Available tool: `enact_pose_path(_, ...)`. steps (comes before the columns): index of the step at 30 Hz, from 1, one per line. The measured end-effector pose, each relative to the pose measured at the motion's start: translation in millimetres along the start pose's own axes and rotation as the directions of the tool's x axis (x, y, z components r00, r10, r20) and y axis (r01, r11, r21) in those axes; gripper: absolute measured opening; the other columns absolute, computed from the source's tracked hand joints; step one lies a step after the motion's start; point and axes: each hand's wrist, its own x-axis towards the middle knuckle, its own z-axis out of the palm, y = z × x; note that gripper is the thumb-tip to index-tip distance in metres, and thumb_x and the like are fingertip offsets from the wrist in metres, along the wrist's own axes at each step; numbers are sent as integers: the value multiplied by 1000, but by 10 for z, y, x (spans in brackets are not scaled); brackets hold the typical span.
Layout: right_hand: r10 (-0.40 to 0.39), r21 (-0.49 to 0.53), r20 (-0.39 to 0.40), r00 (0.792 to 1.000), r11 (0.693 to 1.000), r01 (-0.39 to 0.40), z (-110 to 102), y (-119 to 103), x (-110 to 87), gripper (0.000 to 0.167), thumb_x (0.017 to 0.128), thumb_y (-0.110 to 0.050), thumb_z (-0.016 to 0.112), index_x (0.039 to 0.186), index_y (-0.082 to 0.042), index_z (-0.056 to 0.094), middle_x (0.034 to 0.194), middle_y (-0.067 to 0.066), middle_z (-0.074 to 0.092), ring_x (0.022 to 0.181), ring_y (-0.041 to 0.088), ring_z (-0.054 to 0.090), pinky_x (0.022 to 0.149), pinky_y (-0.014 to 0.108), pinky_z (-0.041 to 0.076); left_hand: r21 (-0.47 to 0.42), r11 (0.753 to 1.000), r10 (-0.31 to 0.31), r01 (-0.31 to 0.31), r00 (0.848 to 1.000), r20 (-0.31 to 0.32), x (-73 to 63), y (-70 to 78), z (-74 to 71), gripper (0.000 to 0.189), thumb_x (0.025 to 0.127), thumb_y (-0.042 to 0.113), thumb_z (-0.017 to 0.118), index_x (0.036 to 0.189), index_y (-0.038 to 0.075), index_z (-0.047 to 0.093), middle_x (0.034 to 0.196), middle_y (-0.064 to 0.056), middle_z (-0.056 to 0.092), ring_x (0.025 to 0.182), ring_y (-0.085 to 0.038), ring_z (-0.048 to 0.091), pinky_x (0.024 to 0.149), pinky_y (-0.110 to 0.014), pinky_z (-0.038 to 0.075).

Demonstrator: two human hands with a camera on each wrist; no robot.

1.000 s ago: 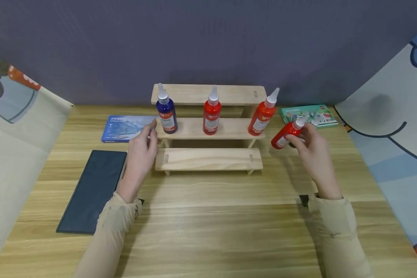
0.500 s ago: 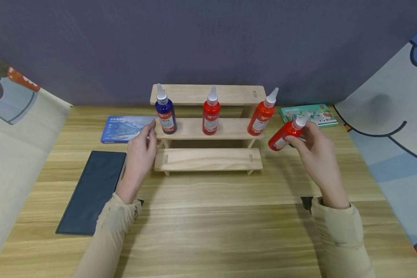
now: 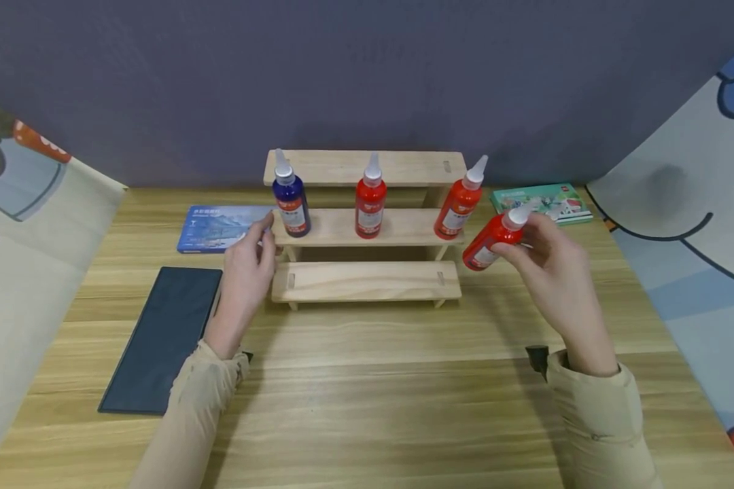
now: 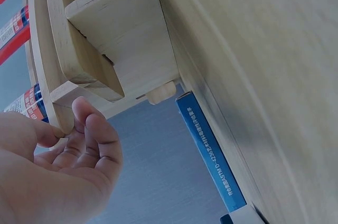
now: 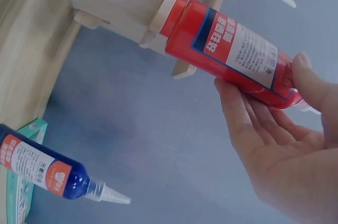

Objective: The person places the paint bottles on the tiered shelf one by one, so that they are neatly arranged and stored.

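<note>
My right hand (image 3: pixel 553 278) grips a red paint bottle (image 3: pixel 492 239) near its neck, thumb on one side and fingers on the other. The bottle leans, its white nozzle pointing up and right, just off the right end of the stepped wooden shelf (image 3: pixel 367 282). In the right wrist view its label (image 5: pixel 240 49) shows and its base overlaps the shelf. On the middle step stand a blue bottle (image 3: pixel 291 204), a red bottle (image 3: pixel 370 207) and another red bottle (image 3: pixel 459 207). My left hand (image 3: pixel 247 268) pinches the left end of the middle step, between thumb and fingers in the left wrist view.
A blue flat box (image 3: pixel 223 227) lies left of the shelf, with a dark flat panel (image 3: pixel 162 339) nearer. At the back right is a green box (image 3: pixel 544 200). The right wrist view shows a blue bottle (image 5: pixel 47 168) by it. A dark wall (image 3: pixel 367 75) stands behind.
My right hand has brought the red bottle left and slightly nearer, toward the shelf's right end. My left hand keeps its place at the shelf; the standing bottles stay put.
</note>
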Motion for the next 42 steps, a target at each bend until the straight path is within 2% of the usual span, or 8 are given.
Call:
enact_pose_path(5,-11,10,-2,1000,1000,11,43,-45,-3,47,94,-1,82,137,4,66,128,17,70,107,9,65,88,10,51,-2,1000,2,-2,1000,0,1,-8,8,42,115,15,43,148,-3,61,86,-18,75,52,-20,58,46,-25,39)
enact_pose_path(11,14,-3,30,999,1000,-14,100,-63,-24,47,95,-5,82,138,4,65,129,20,70,108,29,67,86,7,49,8,1000,2,-2,1000,2,13,-8,19,42,115,15,43,148,-2,61,86,-18,76,53,-20,56,48,-27,40)
enact_pose_path(13,15,-6,44,999,1000,-15,117,-61,-31,46,95,-5,82,137,4,65,129,21,70,108,33,68,85,6,48,7,1000,-2,2,1000,1,11,-1,15,41,115,15,43,148,-2,62,87,-18,76,53,-20,56,49,-27,40)
enact_pose_path(22,-6,25,62,998,1000,4,196,-47,-34,44,93,-4,85,132,4,67,123,20,73,104,27,68,84,8,51,5,1000,0,0,1000,-3,13,-1,7,42,115,15,43,148,-2,62,87,-19,76,53,-19,56,49,-27,40)
enact_pose_path(32,-3,54,96,995,999,-2,304,-10,-21,47,90,-3,87,132,6,66,123,23,73,107,35,70,82,6,50,10,1000,-3,4,1000,-7,9,-7,4,41,115,14,44,148,-3,61,87,-18,76,53,-22,56,48,-28,39)
enact_pose_path(37,-20,67,104,994,998,13,349,27,-10,45,90,-1,86,130,6,66,122,24,73,107,34,70,83,7,51,5,1000,-1,1,1000,-9,12,-8,5,41,115,13,45,148,-3,62,88,-20,77,54,-25,60,48,-27,38)
enact_pose_path(42,-4,84,114,994,996,-6,373,60,1,45,92,-1,85,132,7,66,122,24,72,108,34,70,84,9,52,3,1000,-4,4,1000,-7,11,-7,-1,40,115,13,45,147,-3,62,89,-21,77,58,-28,64,48,-27,38)
